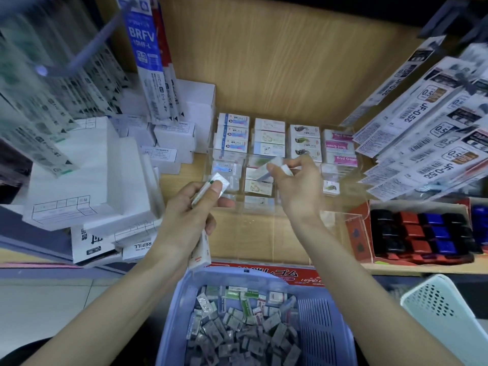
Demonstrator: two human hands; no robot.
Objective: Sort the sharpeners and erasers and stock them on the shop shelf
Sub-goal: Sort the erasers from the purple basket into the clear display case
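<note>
Over clear tray (333, 215) on shelf (171, 184): right grip (295, 186) pinches small eraser (264, 172) with thumb and fingertips. Left grip (184, 212) curls round more erasers (219, 184). Basket (179, 299) below holds lots. Erasers likely light, firm, wrap slippery; pinch long sides.

Two hands meet at mid-frame: the left hand (184, 210) grips at least two small wrapped erasers (220, 182), and the right hand (298, 186) pinches two more. Two plastic baskets sit along the bottom edge, one lavender slotted basket (324, 326) and one pale perforated basket (443, 313). One clear acrylic organiser (264, 211) shows four columns of boxed erasers (269, 140). One red cardboard tray (359, 233) at the right holds sharpeners (412, 231) in three colours.
</note>
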